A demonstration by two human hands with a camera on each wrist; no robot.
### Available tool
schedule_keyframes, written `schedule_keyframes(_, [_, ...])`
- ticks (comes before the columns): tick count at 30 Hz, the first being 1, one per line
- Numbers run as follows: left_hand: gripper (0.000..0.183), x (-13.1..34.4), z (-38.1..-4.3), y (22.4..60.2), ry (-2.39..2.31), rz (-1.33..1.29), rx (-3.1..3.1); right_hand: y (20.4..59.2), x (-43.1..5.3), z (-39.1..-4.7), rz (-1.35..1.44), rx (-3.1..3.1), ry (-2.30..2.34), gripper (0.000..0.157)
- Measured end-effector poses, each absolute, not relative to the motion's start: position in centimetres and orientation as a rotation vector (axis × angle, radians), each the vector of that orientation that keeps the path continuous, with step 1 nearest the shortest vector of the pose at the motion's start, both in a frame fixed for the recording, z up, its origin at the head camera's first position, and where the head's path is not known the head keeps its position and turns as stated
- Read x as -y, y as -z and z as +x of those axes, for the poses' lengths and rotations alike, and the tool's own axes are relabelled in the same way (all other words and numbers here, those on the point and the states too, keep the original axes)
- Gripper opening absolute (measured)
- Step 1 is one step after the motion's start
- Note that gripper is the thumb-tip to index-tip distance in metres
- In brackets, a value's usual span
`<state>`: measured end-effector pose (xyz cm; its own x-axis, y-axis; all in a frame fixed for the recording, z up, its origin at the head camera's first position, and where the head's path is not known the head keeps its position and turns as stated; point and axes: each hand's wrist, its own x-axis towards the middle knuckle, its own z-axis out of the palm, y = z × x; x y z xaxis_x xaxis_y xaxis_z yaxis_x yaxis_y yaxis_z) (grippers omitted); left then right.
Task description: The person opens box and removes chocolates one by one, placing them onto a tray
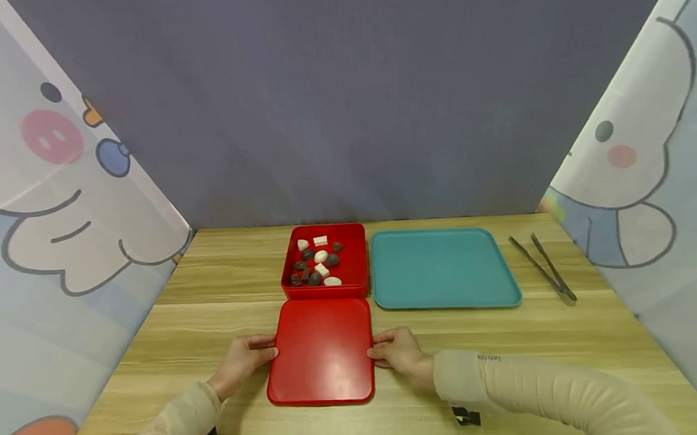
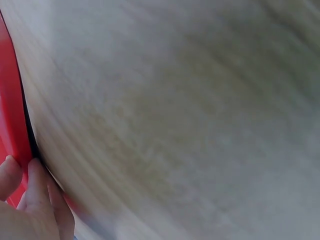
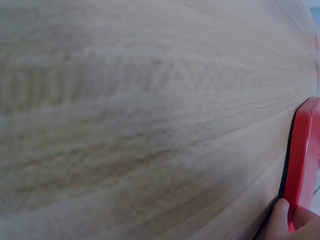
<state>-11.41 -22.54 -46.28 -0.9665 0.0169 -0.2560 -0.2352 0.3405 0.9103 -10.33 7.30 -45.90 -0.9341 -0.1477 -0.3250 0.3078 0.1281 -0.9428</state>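
I have the red lid (image 1: pixel 322 355) between my two grips: glossy, flat, nearly square with rounded corners. My left grip (image 1: pixel 244 361) pinches its left rim between thumb and fingers, narrowly parted; my right grip (image 1: pixel 400 353) pinches the opposite rim likewise. Around them I see the pale wood-grain desk (image 1: pixel 212 314), with a plain grey backdrop (image 1: pixel 355 113) beyond and cartoon-printed panels (image 1: pixel 627 186) flanking both sides.

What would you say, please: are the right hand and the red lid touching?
Touching: the right wrist view shows the right hand pinching the red lid by its rim, with no gap.
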Motion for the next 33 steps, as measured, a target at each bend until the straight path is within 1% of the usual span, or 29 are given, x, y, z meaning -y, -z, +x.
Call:
schedule_keyframes(10, [0.038,22.63,-11.53,46.42,-1.689,-0.210,-2.393,46.23,-7.17,-10.10,0.138,-2.103,1.887,0.034])
schedule_keyframes(21, [0.036,22.44,-11.54,46.44,-1.657,-0.186,-2.419,46.02,-7.21,-10.21,0.188,-2.165,1.835,0.026])
schedule_keyframes(33, [0.039,22.75,-11.51,46.32,-1.645,-0.125,-2.378,46.11,-7.35,-10.13,0.167,-2.114,1.871,0.027])
